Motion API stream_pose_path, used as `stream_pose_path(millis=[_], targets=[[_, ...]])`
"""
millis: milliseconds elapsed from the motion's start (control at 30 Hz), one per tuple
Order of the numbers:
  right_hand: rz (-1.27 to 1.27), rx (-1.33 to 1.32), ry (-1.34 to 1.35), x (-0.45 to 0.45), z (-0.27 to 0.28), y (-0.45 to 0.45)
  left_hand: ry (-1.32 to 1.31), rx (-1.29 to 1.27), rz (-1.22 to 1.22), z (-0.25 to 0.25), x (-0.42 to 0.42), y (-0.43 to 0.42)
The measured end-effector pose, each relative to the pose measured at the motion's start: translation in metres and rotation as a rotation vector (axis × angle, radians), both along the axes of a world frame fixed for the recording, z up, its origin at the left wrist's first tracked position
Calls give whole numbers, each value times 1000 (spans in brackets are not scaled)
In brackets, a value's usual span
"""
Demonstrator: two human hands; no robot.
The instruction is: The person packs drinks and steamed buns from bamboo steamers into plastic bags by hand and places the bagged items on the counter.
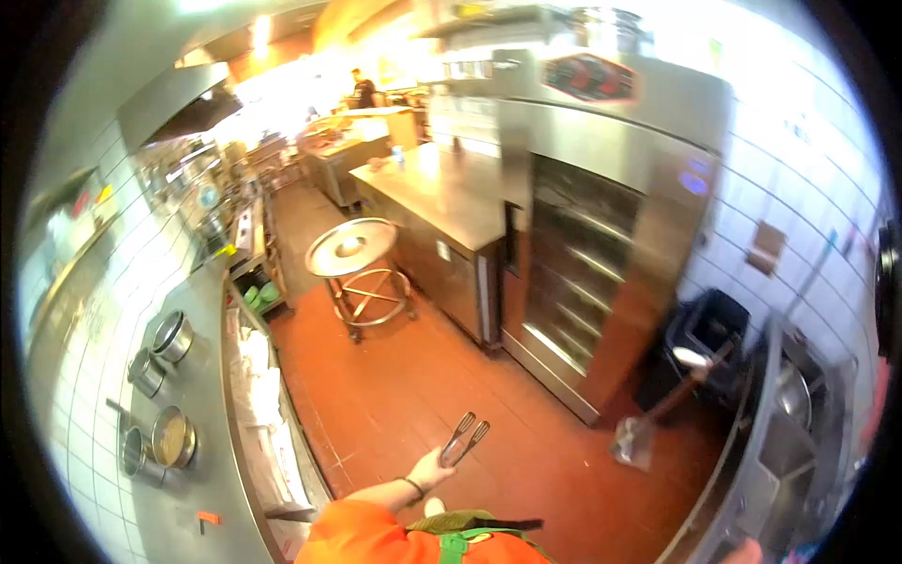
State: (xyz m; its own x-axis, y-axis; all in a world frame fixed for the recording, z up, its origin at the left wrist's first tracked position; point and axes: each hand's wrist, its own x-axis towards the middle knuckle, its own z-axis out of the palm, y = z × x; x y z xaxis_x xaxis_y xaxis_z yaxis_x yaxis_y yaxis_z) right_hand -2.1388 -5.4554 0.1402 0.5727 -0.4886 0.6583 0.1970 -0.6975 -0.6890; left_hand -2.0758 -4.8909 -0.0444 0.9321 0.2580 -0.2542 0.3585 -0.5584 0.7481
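Observation:
My left hand point(432, 470) is closed round a pair of metal tongs point(464, 438), whose two slotted ends point up and away from me over the red floor. A dark band circles that wrist, below an orange sleeve. At the bottom right edge, near the metal sink point(785, 461), a small blurred part of my right hand point(744, 553) shows; its fingers cannot be made out.
Several metal pots point(174, 438) stand on the steel counter point(211, 395) at left. A round wheeled stand point(376, 246), a steel table point(442, 188) and a tall glass-door cabinet point(583, 254) are ahead. A black bin point(700, 329) and dustpan point(632, 442) are right. Far back stands a person point(364, 90).

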Motion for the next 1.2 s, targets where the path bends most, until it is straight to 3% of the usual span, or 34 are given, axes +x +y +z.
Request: stream_pose_path(millis=[67,100,133,200,233,267,300,333,400,467,533,567,600,667,700,733,800,867,933,967,1033,1067,1133,1167,1200], targets=[[505,93,256,84,-38,111,-119,-222,161,19,-5,48],[573,105,104,122,-34,215,-197,-266,177,5,-4,81],[693,140,331,136,-18,304,-324,-264,174,31,-7,106],[1044,131,810,155,-15,435,-316,-625,180,48,-1,152],[1271,19,846,169,-47,498,-390,-647,130,69,8,175],[1431,-282,586,172,-48,554,-464,-668,74,93,14,191],[1539,-248,608,171,-52,605,-532,-661,80,116,21,207],[1648,-209,629,168,-57,644,-562,-854,89,124,27,220],[1746,35,1033,183,-53,705,-569,-683,40,125,44,259],[1794,-44,984,219,-70,758,-525,-461,-34,102,65,322],[1848,-259,703,266,-101,814,-574,-469,74,101,83,379],[1907,-39,838,284,-94,845,-549,-387,121,94,89,411],[1928,-39,833,305,-98,876,-517,-309,171,88,93,443],[1963,288,1135,350,-101,944,-440,-243,279,90,94,513],[2023,357,1096,365,-92,982,-436,-103,436,96,90,544],[1985,283,1162,382,-95,1024,-421,31,586,103,83,571],[2005,162,1083,399,-73,1109,-498,-23,778,117,76,621],[2095,-43,802,419,-60,1193,-478,-97,889,119,73,669],[2143,-131,846,428,-56,1269,-548,-369,1013,59,64,722],[2224,-110,813,429,-56,1313,-570,-365,1005,57,79,759],[2479,-138,1041,428,-58,1380,-618,-276,1057,70,96,810],[2596,-167,1076,425,-55,1419,-612,-529,1219,82,116,847],[2733,-201,1268,421,-92,1487,-663,-97,923,125,153,920],[2709,-590,1382,434,-68,1528,-625,-9,918,94,158,973],[2856,-75,1347,432,-92,1556,-590,59,918,65,169,1014]])
